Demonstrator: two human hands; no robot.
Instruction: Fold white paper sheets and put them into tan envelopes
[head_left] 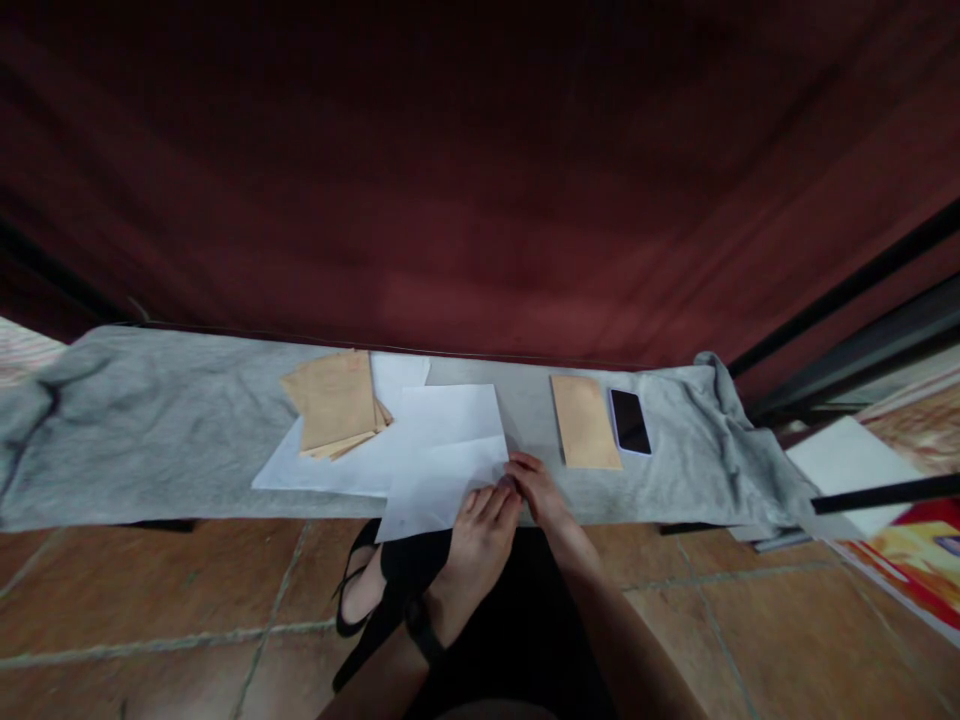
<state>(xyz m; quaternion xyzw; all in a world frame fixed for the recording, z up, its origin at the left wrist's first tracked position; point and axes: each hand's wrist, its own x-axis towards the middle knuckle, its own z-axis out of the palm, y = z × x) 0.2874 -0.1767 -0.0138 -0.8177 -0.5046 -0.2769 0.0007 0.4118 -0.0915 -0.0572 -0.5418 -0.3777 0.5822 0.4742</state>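
Observation:
A white paper sheet (450,440) lies in front of me, its lower left corner reaching past the front edge of the cloth-covered surface. My left hand (484,525), with a dark band on the wrist, is closed at the sheet's lower right corner. Close against it, my right hand (536,490) pinches the same corner from the right side. The fingertips of both hands meet there and partly hide the paper. Under the sheet, more white paper (322,470) extends left, with a fanned stack of brown paper envelopes (337,405) on top.
To the right lie a single brown envelope (586,422) and a phone (630,422) with a dark screen. Grey cloth (187,430) covers the narrow surface. A dark red curtain-like sheet (480,200) rises behind. Black bars (885,492) and printed packaging (915,555) stand at far right.

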